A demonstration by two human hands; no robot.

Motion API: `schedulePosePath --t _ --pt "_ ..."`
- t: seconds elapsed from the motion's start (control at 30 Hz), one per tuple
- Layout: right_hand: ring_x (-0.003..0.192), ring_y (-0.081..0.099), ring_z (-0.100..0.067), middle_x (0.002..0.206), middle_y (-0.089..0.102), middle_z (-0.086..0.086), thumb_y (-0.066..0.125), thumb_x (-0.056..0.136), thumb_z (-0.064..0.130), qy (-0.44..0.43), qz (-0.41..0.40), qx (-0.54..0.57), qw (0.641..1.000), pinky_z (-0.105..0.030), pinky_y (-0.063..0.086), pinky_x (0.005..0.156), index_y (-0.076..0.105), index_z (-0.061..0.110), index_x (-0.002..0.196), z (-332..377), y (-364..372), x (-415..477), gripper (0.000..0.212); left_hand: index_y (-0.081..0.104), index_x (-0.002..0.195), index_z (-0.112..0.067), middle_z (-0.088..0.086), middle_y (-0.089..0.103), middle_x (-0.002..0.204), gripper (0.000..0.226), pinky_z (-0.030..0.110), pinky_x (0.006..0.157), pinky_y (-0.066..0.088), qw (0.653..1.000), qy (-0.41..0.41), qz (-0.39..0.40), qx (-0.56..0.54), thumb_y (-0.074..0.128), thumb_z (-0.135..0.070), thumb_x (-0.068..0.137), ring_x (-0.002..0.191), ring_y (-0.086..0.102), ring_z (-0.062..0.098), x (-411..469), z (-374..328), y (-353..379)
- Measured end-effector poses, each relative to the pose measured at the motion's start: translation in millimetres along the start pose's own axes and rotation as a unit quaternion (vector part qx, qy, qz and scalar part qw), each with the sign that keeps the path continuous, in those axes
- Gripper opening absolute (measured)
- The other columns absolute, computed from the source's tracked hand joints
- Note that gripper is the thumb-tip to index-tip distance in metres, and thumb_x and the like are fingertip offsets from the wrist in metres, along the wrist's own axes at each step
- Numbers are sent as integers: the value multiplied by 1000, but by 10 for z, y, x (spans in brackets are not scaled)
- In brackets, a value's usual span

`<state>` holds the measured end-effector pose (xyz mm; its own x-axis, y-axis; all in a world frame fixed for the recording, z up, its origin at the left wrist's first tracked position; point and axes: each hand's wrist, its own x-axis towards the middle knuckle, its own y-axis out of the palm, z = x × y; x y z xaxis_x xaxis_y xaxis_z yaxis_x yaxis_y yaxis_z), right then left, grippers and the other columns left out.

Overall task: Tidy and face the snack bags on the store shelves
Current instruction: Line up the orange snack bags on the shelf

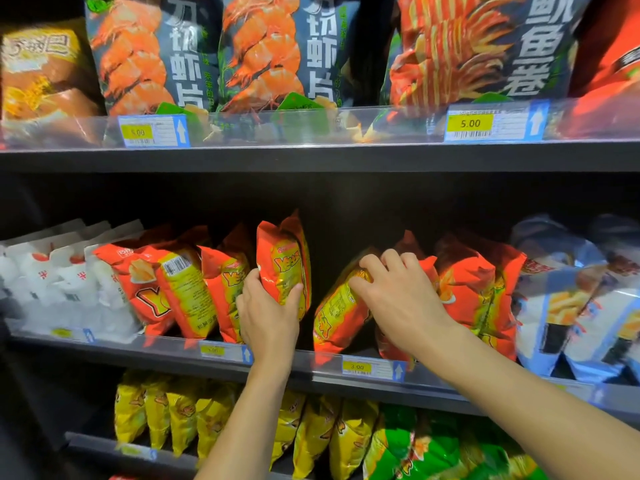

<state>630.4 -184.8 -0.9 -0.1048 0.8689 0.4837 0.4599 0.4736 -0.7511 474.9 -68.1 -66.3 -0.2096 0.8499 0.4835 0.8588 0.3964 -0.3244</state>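
Straightening the orange snack bags on the middle shelf, a person works with both hands just behind its front edge. The left hand grips the upright bag low down, thumb and fingers wrapped round it, its printed front turned outward. The right hand rests on the leaning bag beside it, fingers curled over the bag's top edge.

The job looks only partly done: a dark gap separates these two bags, and the bags toward the shelf's left end slump sideways, one showing its barcode back. Those toward the right end stand closer to straight.

The packs are glossy, puffed orange-and-yellow pillows that crease easily. White bags and blue-and-white bags flank the row, with shrimp-chip bags on the shelf above and yellow bags on the shelf below.
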Motion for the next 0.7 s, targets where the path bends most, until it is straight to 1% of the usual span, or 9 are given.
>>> schedulePosePath --t 0.07,0.13,0.23,0.3,0.43,0.57,0.63,0.7 --pt "107 57 -38 126 63 -15 84 76 12 0 -2 4 1000 -51 48 85 72 19 115 0 6 12 42 47 148 -10 10 59 140 81 46 104 49 999 1 -3 33 85 -45 85 132 53 31 -16 70 18" --pt "110 57 -38 130 62 -16 82 79 13 -1 -4 7 1000 -51 48 88 71 19 119 5 8 19 42 48 143 -5 14 58 136 80 49 102 51 999 -6 -5 53 85 -45 85 130 55 35 -64 145 24" --pt "107 58 -39 127 63 -17 82 78 11 -2 -17 6 1000 -51 48 84 72 18 116 11 8 31 40 48 139 -2 18 57 133 77 50 98 51 997 -14 -9 71 84 -43 85 126 56 38 -99 217 14" --pt "103 58 -38 123 64 -17 83 76 10 -3 -27 7 1000 -50 48 81 74 18 112 24 2 53 38 47 139 -1 19 56 134 78 51 97 51 997 -18 -10 80 84 -43 85 127 55 39 -76 231 0" --pt "102 58 -39 122 64 -16 82 76 11 -7 -45 17 999 -50 48 79 73 18 113 49 6 87 38 45 142 -3 18 55 136 82 51 97 52 997 -17 -9 79 84 -46 85 128 54 38 -27 273 -31" --pt "98 59 -39 117 65 -17 87 70 8 -3 -60 28 998 -49 50 76 75 16 111 51 8 94 43 42 146 -3 16 53 139 89 48 103 49 998 -11 -5 61 85 -49 82 131 51 36 -46 304 -86" --pt "93 60 -38 114 66 -17 89 66 6 4 -70 32 997 -48 48 73 76 16 108 44 2 96 45 39 149 -3 16 50 141 95 47 104 48 998 -3 -2 57 84 -52 81 133 49 35 -84 305 -117" --pt "93 59 -38 114 66 -16 89 66 7 13 -79 36 996 -47 47 72 76 16 110 37 -19 101 47 37 149 -3 16 48 140 96 49 103 50 998 19 -13 58 83 -53 81 130 50 36 -150 282 -154"
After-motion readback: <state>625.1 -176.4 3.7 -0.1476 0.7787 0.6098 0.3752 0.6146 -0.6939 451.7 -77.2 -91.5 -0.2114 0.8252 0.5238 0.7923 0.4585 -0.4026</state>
